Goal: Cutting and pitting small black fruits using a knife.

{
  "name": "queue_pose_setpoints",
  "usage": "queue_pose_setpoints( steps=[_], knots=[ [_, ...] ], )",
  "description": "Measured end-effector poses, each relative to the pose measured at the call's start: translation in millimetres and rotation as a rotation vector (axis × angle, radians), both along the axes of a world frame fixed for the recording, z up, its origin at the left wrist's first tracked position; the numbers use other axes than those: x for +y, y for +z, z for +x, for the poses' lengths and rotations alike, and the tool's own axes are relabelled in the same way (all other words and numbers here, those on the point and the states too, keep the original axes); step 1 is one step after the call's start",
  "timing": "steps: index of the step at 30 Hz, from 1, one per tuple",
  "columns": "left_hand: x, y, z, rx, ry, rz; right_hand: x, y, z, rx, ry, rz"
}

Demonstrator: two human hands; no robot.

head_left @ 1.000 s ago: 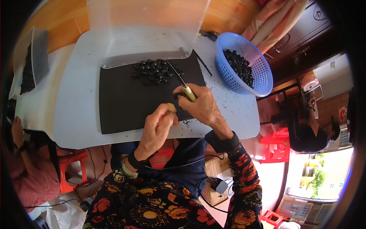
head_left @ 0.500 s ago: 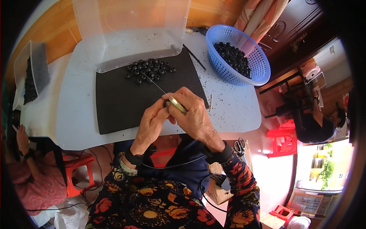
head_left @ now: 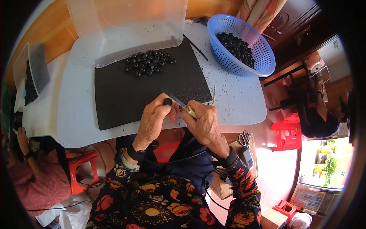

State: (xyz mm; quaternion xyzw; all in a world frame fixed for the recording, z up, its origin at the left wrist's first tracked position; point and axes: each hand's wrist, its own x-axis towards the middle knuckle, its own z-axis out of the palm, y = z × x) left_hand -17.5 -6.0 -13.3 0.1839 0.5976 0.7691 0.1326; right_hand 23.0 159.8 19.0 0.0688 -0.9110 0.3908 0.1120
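Note:
Between the thumb and fingers of my left hand (head_left: 151,120) is a small round black part (head_left: 167,102). My right hand (head_left: 204,120) is closed round the pale yellow-green handle of a knife (head_left: 191,112). Its thin blade slants up and leftward, close by the black part; whether they touch I cannot tell. Both hands are over the near edge of a black mat (head_left: 122,99). Farther back on the mat lies a pile of similar round black parts (head_left: 146,63), several showing a hole.
A clear plastic bin (head_left: 133,45) lies behind the pile. At the back right stands a blue basket (head_left: 244,68) of black parts; another clear tub (head_left: 38,72) is far left. Black crumbs dot the pale table (head_left: 228,110). Scissors (head_left: 244,138) lie lower right. Other people sit left and right.
My hands have moved apart, the right one rightward with the knife. Its blade has swung lower, away from the pile. The black part in my left hand now shows more fully.

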Motion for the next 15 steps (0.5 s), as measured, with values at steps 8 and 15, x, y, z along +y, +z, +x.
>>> queue_pose_setpoints(
  steps=[8, 15],
  knots=[
    [2.7, -7.1, 0.9, 0.181, 0.061, -0.144, -1.7, -8.2, -1.2, 0.113, 0.050, 0.133],
    [2.8, 0.3, 2.8, 0.303, 0.086, -0.200, -4.3, -6.3, -3.3, 0.111, 0.067, 0.140]
  ],
)
